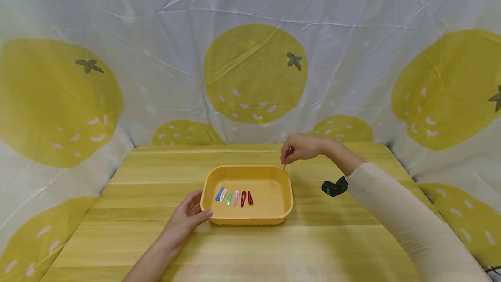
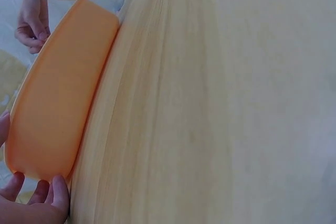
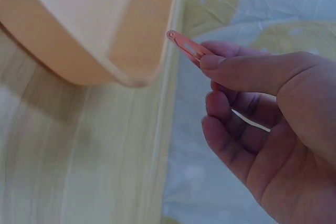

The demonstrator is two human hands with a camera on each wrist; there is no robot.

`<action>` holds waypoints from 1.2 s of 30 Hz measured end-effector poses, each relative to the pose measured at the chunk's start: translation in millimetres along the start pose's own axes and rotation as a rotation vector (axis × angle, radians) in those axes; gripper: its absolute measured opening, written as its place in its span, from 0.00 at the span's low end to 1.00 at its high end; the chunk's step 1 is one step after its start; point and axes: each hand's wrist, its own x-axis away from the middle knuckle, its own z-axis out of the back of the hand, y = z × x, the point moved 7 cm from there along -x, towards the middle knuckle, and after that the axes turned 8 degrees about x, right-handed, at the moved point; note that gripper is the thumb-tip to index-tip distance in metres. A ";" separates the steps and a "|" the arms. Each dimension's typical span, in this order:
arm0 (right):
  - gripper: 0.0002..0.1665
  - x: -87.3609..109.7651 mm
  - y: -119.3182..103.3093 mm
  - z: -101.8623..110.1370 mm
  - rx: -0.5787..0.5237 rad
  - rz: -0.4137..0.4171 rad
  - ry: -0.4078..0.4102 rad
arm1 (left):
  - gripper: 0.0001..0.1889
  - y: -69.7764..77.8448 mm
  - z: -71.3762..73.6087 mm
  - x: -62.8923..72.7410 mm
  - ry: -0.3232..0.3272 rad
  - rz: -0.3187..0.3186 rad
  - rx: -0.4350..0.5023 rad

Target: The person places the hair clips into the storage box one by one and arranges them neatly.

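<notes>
An orange plastic tray [image 1: 246,221] stands on the table, and my left hand [image 1: 185,216] grips its left end, thumb at the rim and fingers along the outer wall. Over the tray's far right corner, my right hand [image 1: 301,146] pinches an orange-pink snap hair clip [image 3: 186,47] between thumb and index finger, its rounded end pointing down. Inside the tray lies a row of hair clips: blue [image 1: 219,193], white [image 1: 223,195], green [image 1: 228,198], pink [image 1: 236,198], then two red hair clips [image 1: 243,198]. Only the red ones show in the right wrist view.
The wood-grain table [image 1: 242,251] extends around the tray on all sides. Behind it hangs a pale curtain [image 1: 336,77] printed with large yellow fruit. A black wrist device [image 1: 335,187] sits by the right sleeve.
</notes>
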 end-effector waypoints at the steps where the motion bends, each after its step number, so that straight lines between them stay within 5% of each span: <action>1: 0.06 -3.4 -1.5 -1.5 0.001 0.002 -0.007 | 0.39 -0.2 0.1 -0.2 0.001 0.000 -0.002; 36: 0.04 -94.9 -38.3 -87.2 0.193 0.045 -0.288 | 0.39 -0.9 1.2 -1.9 -0.008 -0.005 0.019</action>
